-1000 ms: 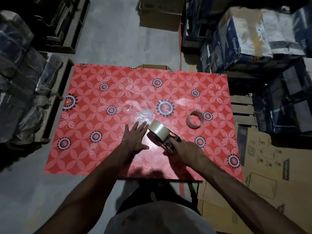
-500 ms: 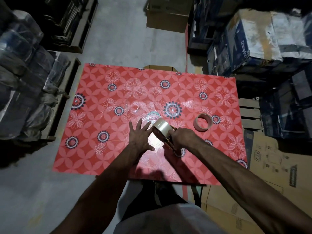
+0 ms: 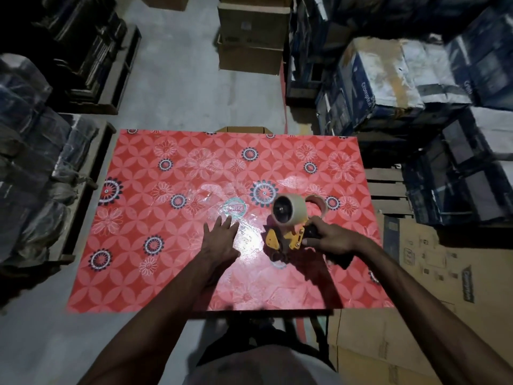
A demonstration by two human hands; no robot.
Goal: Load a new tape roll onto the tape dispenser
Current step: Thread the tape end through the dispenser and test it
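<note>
While gripping dispenser (image 3: pixel 286 237), right hand (image 3: pixel 329 240) closed.

A: From where is the one view looking?

B: From the person's head, tilting forward and steeply down onto the red patterned table (image 3: pixel 155 245), whose near edge is lying low in the frame above the person's own torso.

A: How near is it sitting?

B: At arm's reach: both forearms are entering from the bottom. The wide lens is also taking in the floor (image 3: pixel 177 87) and stacked cartons (image 3: pixel 388 79) beyond.

A: Is any second view sharing the scene?

B: Only this one.
</note>
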